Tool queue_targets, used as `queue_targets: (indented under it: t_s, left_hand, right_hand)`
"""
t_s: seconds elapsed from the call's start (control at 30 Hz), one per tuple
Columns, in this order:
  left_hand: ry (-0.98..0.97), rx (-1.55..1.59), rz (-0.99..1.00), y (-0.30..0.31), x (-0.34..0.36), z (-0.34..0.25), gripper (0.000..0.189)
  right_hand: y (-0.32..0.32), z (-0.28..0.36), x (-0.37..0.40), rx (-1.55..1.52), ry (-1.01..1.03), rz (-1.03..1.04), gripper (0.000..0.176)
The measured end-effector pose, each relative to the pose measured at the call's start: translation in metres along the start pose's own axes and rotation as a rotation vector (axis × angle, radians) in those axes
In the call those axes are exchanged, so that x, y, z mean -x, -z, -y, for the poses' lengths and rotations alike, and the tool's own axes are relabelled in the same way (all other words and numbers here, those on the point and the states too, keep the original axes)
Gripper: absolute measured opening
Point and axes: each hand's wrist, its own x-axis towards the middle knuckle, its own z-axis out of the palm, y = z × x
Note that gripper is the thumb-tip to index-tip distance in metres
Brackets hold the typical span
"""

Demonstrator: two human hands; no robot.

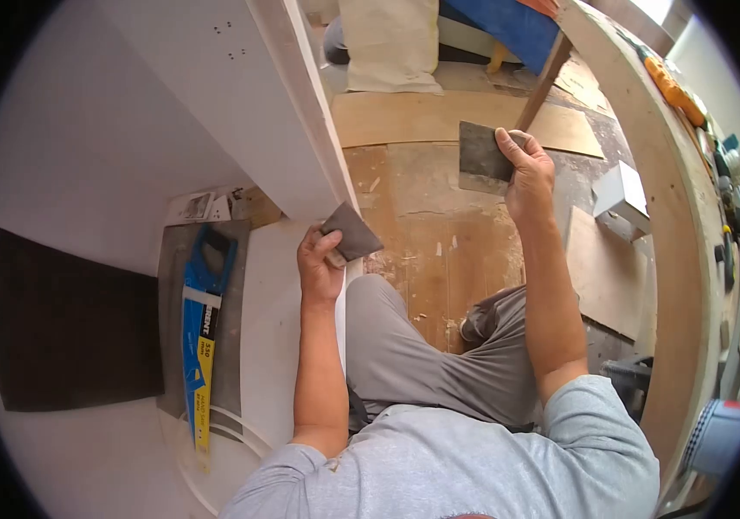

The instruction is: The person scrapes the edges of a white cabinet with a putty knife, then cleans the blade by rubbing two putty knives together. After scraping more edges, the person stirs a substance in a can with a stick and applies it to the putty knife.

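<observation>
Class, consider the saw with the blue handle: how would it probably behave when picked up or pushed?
The saw should lift fairly stiffly, judging by its long, straight shape. Its chunky blue handle probably makes that end heavier. Thin and lying flat, it seems likelier to slide than roll.

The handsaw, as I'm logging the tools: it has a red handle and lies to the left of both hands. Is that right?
Not quite: the handle is blue, not red, as the head view shows. The handsaw does lie to the left of both the left hand and the right hand.
</observation>
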Motion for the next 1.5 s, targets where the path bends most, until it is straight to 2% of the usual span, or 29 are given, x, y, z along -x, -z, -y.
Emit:
queue_targets:
  t_s: [0.13, 0.2, 0.23, 0.27, 0.33, 0.4, 0.5, 0.63, 0.7, 0.77, 0.83, 0.87, 0.9, 0.93, 1.0, 1.07, 1.1, 1.13, 1.23, 1.33, 1.37, 1.43, 1.47, 1.5]
  left_hand:
    - [0.123, 0.086, 0.069, -0.049, -0.008, 0.023, 0.026]
    - [0.211, -0.032, 0.103, -0.061, -0.009, 0.035, 0.03]
    - [0.205, -0.021, 0.116, -0.055, -0.013, 0.052, 0.042]
    - [0.228, 0.001, 0.105, -0.057, -0.011, 0.059, 0.042]
    - [0.302, -0.18, 0.112, -0.057, -0.011, 0.064, 0.055]
    - [0.29, -0.224, 0.144, -0.059, -0.015, 0.071, 0.049]
    - [0.351, -0.261, 0.241, -0.055, -0.023, 0.077, 0.024]
    - [0.386, -0.177, 0.341, -0.056, -0.019, 0.073, 0.031]
    - [0.434, -0.335, 0.341, -0.058, -0.016, 0.064, 0.037]
    - [0.103, -0.422, 0.429, -0.055, -0.018, 0.08, 0.039]
    - [0.185, -0.273, 0.425, -0.05, -0.02, 0.079, 0.033]
    - [0.161, -0.281, 0.38, -0.045, -0.02, 0.076, 0.033]
    - [0.177, -0.267, 0.425, -0.043, -0.021, 0.075, 0.032]
    - [0.199, -0.249, 0.485, -0.044, -0.021, 0.075, 0.031]
    - [0.216, -0.268, 0.447, -0.039, -0.02, 0.074, 0.031]
    - [0.223, -0.421, 0.318, -0.037, -0.027, 0.072, 0.034]
    - [0.218, -0.319, 0.25, -0.042, -0.026, 0.07, 0.032]
    - [0.219, -0.218, 0.178, -0.046, -0.027, 0.067, 0.031]
    - [0.311, -0.029, 0.198, -0.049, -0.031, 0.063, 0.025]
    - [0.24, 0.04, 0.14, -0.038, -0.036, 0.075, 0.023]
    - [0.25, 0.005, 0.144, -0.036, -0.036, 0.078, 0.023]
    - [0.274, -0.037, 0.162, -0.037, -0.035, 0.081, 0.023]
    - [0.249, -0.161, 0.204, -0.04, -0.033, 0.081, 0.025]
    - [0.225, -0.283, 0.25, -0.042, -0.03, 0.082, 0.028]
  right_hand:
    - [0.009, 0.01, 0.021, 0.098, 0.03, -0.054, 0.02]
    - [0.015, 0.009, 0.035, 0.169, 0.018, -0.072, 0.02]
    - [0.023, 0.002, 0.039, 0.197, 0.045, -0.085, 0.02]
    - [0.025, -0.001, 0.048, 0.228, 0.061, -0.095, 0.02]
    - [0.021, -0.009, 0.057, 0.178, 0.024, -0.113, 0.02]
    - [0.016, -0.017, 0.062, 0.183, -0.031, -0.116, 0.018]
    - [0.006, -0.03, 0.071, 0.331, -0.027, -0.082, 0.015]
    - [0.0, -0.06, 0.072, 0.399, 0.055, 0.004, 0.018]
    - [-0.013, -0.066, 0.071, 0.481, 0.038, 0.029, 0.021]
    - [-0.025, -0.069, 0.075, 0.508, 0.034, 0.083, 0.02]
    - [-0.025, -0.071, 0.073, 0.535, 0.087, 0.141, 0.015]
    - [-0.021, -0.069, 0.067, 0.538, 0.09, 0.101, 0.014]
    - [-0.028, -0.053, 0.064, 0.543, 0.073, 0.013, 0.015]
    - [-0.017, -0.049, 0.048, 0.313, 0.147, -0.081, 0.013]
    - [0.002, -0.018, 0.019, 0.282, 0.197, -0.238, 0.015]
    - [0.017, 0.002, 0.018, 0.45, 0.246, -0.194, 0.019]
    - [0.033, 0.005, 0.021, 0.437, 0.175, -0.185, 0.022]
    - [0.034, -0.005, 0.025, 0.58, 0.197, -0.204, 0.022]
    - [0.02, -0.034, 0.048, 0.617, -0.027, -0.006, 0.025]
    - [0.006, -0.064, 0.073, 0.614, -0.221, 0.11, 0.035]
    - [0.005, -0.077, 0.079, 0.608, -0.219, 0.103, 0.035]
    - [0.005, -0.097, 0.089, 0.84, -0.04, 0.169, 0.037]
    - [0.004, -0.098, 0.089, 0.837, -0.037, 0.147, 0.037]
    - [0.003, -0.097, 0.086, 0.845, 0.043, 0.222, 0.036]
